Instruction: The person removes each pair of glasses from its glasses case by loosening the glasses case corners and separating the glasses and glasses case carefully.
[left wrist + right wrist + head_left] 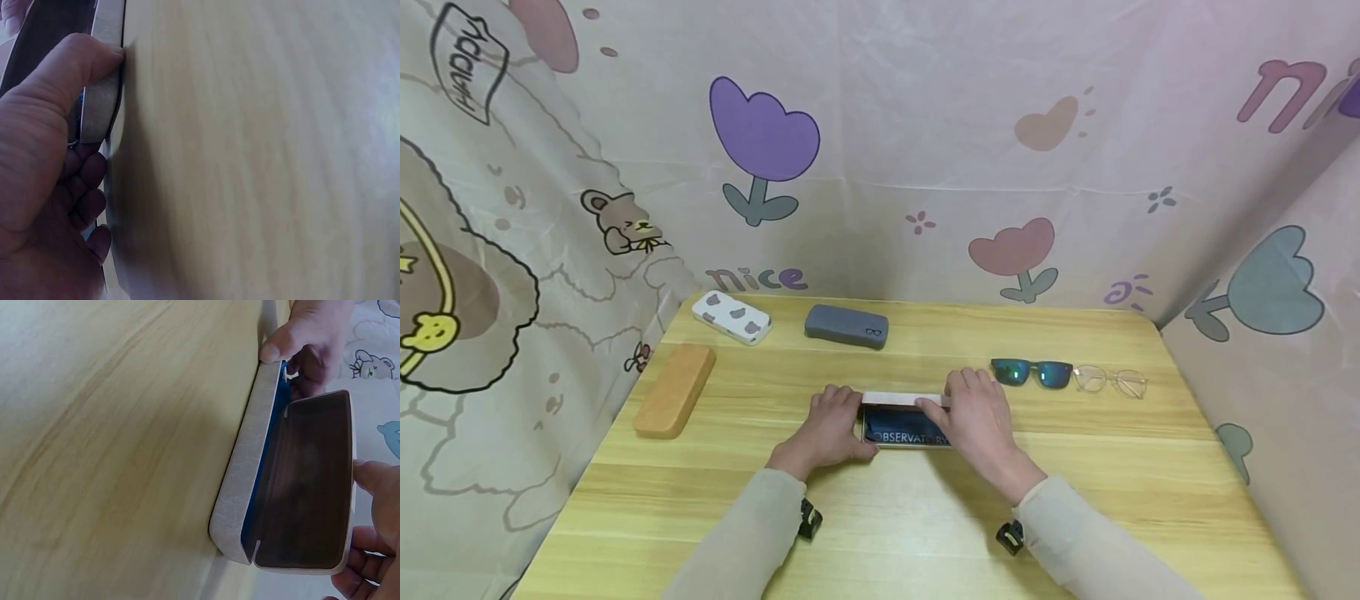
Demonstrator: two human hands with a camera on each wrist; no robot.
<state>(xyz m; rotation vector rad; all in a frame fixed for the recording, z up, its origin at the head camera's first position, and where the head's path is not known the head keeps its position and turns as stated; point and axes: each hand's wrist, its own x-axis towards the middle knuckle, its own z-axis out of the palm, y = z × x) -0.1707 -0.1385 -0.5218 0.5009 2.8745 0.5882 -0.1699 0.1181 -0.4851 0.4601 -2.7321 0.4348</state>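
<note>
An eyeglass case (891,398) with a pale outside lies on the table in front of me, its lid raised. Inside is a dark blue cloth (898,423) with white lettering. My left hand (827,432) grips the left end of the case's base, thumb against the front wall and fingers round behind. At the lid, my right hand (985,425) holds the right part between thumb and fingers. In the right wrist view the brown inside of the lid (306,481) shows, standing well apart from the base.
Sunglasses (1032,373) and clear glasses (1108,381) lie at the back right. Behind stand a grey case (846,326) and a white patterned case (732,317). An orange-tan case (675,392) lies at the left edge of the wooden table (917,533). Printed curtains (880,125) enclose the table.
</note>
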